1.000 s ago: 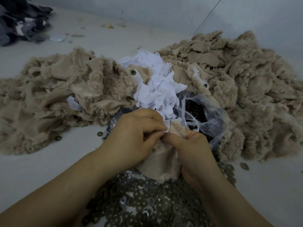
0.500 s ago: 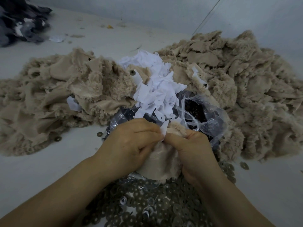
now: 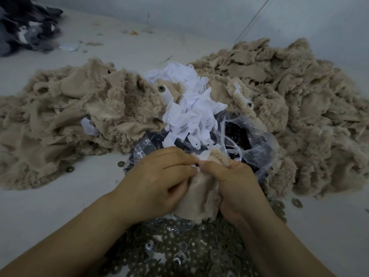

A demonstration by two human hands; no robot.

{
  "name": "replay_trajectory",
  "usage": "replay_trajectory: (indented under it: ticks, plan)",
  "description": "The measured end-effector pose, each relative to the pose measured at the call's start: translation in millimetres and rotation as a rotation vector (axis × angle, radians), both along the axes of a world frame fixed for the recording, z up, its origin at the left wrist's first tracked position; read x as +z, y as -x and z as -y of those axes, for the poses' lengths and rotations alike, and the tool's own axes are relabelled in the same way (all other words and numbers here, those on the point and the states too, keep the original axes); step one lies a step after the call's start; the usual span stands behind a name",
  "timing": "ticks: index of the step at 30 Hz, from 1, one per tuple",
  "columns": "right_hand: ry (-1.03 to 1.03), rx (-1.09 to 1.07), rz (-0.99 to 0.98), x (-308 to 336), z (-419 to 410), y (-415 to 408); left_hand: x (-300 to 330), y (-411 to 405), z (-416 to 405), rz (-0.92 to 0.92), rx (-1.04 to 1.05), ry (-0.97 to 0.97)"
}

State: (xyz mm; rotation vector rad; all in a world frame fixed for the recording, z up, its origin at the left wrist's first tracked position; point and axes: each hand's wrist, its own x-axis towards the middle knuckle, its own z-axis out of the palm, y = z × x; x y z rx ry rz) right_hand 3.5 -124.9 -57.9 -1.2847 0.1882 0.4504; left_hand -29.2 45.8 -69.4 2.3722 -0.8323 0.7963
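A small beige plush fabric piece [image 3: 199,194] is held between both hands at the centre. My left hand [image 3: 157,180] grips its left edge, fingers curled. My right hand [image 3: 237,182] grips its right edge, thumb on top. A tiny dark bead-like part [image 3: 197,164] shows between the two thumbs, beside a small white paper scrap [image 3: 204,156]. Under the hands lies a heap of round grey metal washers [image 3: 191,248].
Large piles of beige plush pieces lie at left [image 3: 65,116] and right [image 3: 295,108]. White paper scraps [image 3: 189,108] are heaped in the middle above a clear plastic bag of dark parts [image 3: 245,136]. Dark fabric [image 3: 24,25] sits far left. Loose washers [image 3: 296,202] dot the table.
The hands have shifted slightly on the plush piece. The white scrap stands lower behind the thumbs, and a small dark bead now shows between them.
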Motion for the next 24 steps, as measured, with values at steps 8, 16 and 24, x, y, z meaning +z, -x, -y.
replay_trajectory:
  ticks: [8,16,24]
  plan:
    - [-0.017,0.015,0.028,6.2,-0.3,1.7,-3.2,1.0,9.6,0.08,0.027,0.015]
    - [-0.029,0.032,-0.016,5.8,0.5,1.0,-4.5,2.1,7.7,0.135,0.033,0.014]
    - [-0.067,0.077,-0.095,9.3,3.0,-0.5,-6.3,4.0,7.1,0.078,0.019,0.022]
